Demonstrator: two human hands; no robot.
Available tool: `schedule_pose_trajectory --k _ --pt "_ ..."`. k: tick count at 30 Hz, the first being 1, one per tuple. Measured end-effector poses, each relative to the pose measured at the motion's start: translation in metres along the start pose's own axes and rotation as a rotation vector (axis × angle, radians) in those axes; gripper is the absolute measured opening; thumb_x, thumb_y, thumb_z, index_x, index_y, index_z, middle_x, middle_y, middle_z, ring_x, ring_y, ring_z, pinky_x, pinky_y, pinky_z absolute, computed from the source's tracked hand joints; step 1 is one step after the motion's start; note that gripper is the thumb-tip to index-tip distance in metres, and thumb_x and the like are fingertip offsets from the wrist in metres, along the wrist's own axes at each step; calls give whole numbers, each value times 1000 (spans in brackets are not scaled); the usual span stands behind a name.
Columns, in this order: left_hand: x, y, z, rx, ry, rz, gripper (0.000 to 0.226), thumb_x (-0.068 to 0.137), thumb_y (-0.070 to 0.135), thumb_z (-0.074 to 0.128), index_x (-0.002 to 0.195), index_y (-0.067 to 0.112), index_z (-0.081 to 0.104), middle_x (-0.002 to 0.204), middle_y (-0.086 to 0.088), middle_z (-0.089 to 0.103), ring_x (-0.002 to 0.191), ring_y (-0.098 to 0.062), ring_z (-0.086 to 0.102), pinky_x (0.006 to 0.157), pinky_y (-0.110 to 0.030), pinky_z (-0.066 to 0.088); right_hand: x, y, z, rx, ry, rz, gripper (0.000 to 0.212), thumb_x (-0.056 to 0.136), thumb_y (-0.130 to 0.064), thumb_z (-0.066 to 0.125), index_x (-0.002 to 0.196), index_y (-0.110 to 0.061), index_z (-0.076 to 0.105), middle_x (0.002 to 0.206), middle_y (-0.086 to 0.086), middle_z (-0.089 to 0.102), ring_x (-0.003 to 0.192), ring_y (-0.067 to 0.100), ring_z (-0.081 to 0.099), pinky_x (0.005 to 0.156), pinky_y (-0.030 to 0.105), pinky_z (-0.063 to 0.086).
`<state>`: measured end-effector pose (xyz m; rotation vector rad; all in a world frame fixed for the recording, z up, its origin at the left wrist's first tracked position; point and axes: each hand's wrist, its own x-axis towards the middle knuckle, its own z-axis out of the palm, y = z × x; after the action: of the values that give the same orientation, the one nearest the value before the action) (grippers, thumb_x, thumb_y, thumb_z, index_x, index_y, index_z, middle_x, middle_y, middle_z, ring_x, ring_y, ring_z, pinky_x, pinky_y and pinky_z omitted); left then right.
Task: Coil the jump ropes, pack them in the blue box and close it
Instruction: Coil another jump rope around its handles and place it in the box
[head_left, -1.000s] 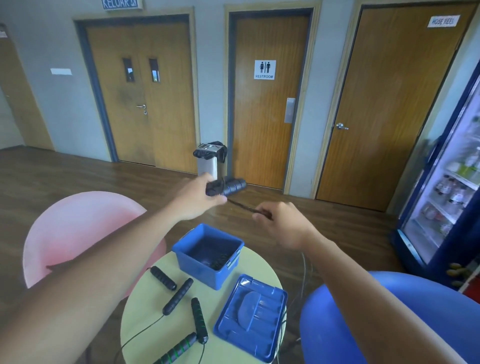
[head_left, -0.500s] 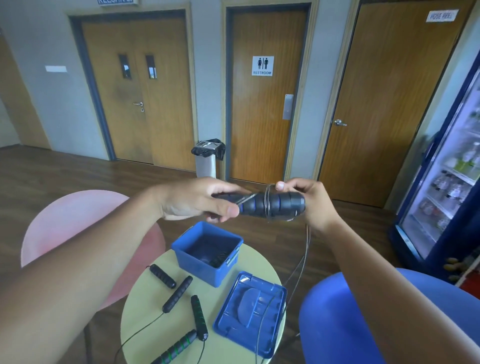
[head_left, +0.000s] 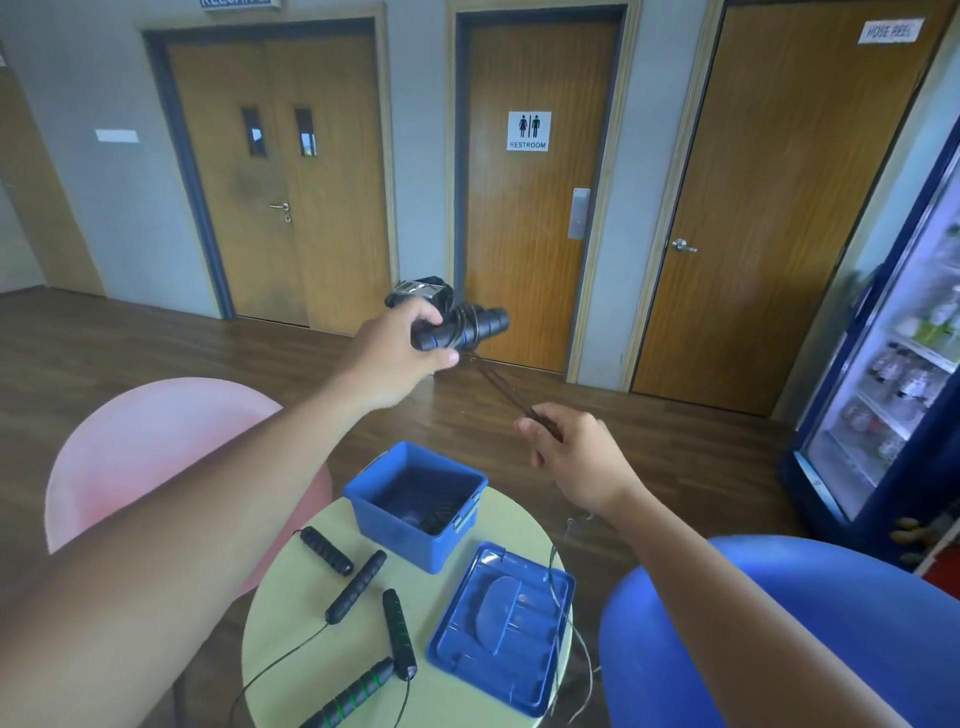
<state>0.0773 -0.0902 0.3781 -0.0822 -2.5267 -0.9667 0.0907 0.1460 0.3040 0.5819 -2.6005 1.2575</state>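
From the head view, the left hand (head_left: 395, 353) is raised above the table, its fingers curled round the bundled handles (head_left: 462, 327), which already carry some turns of cord. The right hand (head_left: 576, 457) is lower and nearer to the person. It pinches the cord (head_left: 498, 384), which runs tight from the bundle down to it. The loose rest of the cord hangs from this hand, across the lid (head_left: 501, 623) and over the table edge.

I think the step in hand is the winding. To do it well, the right hand should hold the cord under light tension and lay each turn just beside the one before, while the left hand grips firmly so the two handles do not slide apart. The hanging tail can catch on the lid, so it is better to lift it free first.

The blue box (head_left: 395, 535) stands open on the round table (head_left: 291, 623), and something dark lies inside; I cannot tell what exactly.

Counting:
- Two handles, it seems, in the left hand.
- Four more handles on the table (head_left: 326, 551) (head_left: 356, 587) (head_left: 399, 634) (head_left: 353, 696), so probably two ropes wait there.
- One box, one lid and one table.
- Two chairs, a pink chair (head_left: 156, 441) and a blue chair (head_left: 779, 623).
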Motion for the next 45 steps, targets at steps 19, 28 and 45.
schedule_pose_trajectory --k 19,28,45 --pt "-34 15 -7 -653 -731 128 34 83 15 78 116 15 72 78 -4 63 68 -15 56 64 -25 48 34 -29 -68 377 -90 0 33 88 -41 68 69 -14 66 57 -4 57 49 9 42 50 18 35" --pt "-24 21 -6 -1121 -384 -33 32 82 31 79 108 15 72 100 -6 70 74 -22 63 68 -34 56 28 -17 -17 734 -70 128 40 107 -35 40 88 -10 66 59 -2 52 39 10 30 41 20 25" --pt "-13 -8 25 235 -78 208 44 90 27 72 133 28 63 121 4 52 108 -17 54 82 -25 37 29 -43 -18 -201 -37 -56 30 97 -28 60 67 -24 61 57 -8 58 55 12 53 56 28 45"
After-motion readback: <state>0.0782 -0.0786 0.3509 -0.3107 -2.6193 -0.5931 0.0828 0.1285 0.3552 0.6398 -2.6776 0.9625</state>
